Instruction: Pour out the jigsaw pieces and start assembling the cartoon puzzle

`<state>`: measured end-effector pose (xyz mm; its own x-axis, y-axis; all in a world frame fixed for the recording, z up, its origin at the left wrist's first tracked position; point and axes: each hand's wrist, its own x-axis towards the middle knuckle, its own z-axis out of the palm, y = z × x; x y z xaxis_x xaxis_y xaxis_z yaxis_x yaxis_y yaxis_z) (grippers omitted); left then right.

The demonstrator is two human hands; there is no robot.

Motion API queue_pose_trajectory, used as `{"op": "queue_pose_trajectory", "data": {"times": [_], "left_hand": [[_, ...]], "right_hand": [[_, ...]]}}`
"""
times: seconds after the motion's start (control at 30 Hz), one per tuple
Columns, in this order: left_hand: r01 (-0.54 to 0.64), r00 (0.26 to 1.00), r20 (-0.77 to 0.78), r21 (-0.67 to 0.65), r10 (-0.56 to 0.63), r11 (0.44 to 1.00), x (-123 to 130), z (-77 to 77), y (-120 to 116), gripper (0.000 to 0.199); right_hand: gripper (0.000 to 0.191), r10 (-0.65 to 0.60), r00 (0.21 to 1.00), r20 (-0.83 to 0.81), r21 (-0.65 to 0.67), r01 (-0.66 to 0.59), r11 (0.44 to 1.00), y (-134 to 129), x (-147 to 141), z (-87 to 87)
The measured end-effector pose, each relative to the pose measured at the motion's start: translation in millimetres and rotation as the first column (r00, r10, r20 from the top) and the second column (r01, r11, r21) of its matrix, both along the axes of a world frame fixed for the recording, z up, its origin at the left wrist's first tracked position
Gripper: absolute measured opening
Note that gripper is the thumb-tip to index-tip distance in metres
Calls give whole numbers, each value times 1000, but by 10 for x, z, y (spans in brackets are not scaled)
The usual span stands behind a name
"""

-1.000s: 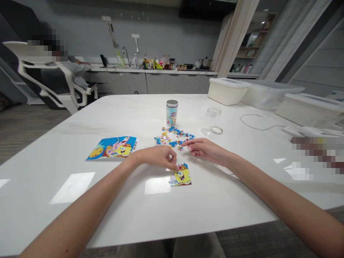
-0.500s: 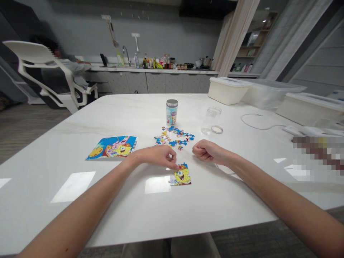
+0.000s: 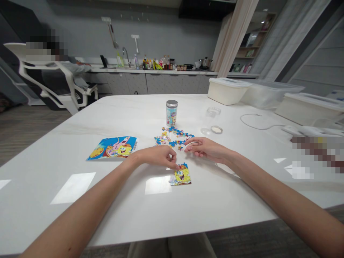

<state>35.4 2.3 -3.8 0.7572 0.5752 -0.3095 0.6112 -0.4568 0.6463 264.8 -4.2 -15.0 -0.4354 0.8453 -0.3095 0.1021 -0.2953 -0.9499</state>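
Note:
A small block of joined jigsaw pieces [image 3: 183, 176] with a yellow cartoon face lies flat on the white table. My left hand [image 3: 158, 156] has its fingers curled, and its thumb presses on the upper left corner of that block. To the right, my right hand [image 3: 205, 149] is open, fingers spread toward the loose jigsaw pieces [image 3: 172, 143] at the pile's near right edge. No piece shows in it. Behind the pile stands a cylindrical jar [image 3: 172, 114] with a cartoon print and a silver lid. Left of my left hand lies a cartoon picture sheet [image 3: 114, 147].
A clear plastic jar [image 3: 211, 120] and a ring-shaped lid [image 3: 216, 129] stand right of the pile. Storage boxes [image 3: 228, 91] and a white cable [image 3: 258, 123] occupy the table's right side. A person sits in a white chair [image 3: 71, 86] at far left.
My right hand has moved left to the edge of the loose pieces, its fingers unfolding from a curled shape. My left hand and the joined block stay in place.

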Motion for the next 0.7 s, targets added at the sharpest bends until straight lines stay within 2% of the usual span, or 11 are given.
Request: {"op": "queue_pose_trajectory", "data": {"times": [0.2,0.37,0.47,0.7], "left_hand": [[-4,1000,-14,8,4,1000,3,9,-2,34],[-6,1000,-11,2,6,1000,3,8,-7,34],[-8,1000,-10,3,8,1000,5,0,-4,36],[-11,1000,-4,8,11,1000,14,3,-3,34]], "right_hand": [[15,-18,993,-113,-17,16,1000,6,-13,-12],[17,8,1000,-27,-40,-9,999,32,15,-35],[16,34,998,-54,-38,-36,999,25,19,-24],[14,-36,994,-100,-101,26,995,-5,6,18]]}}
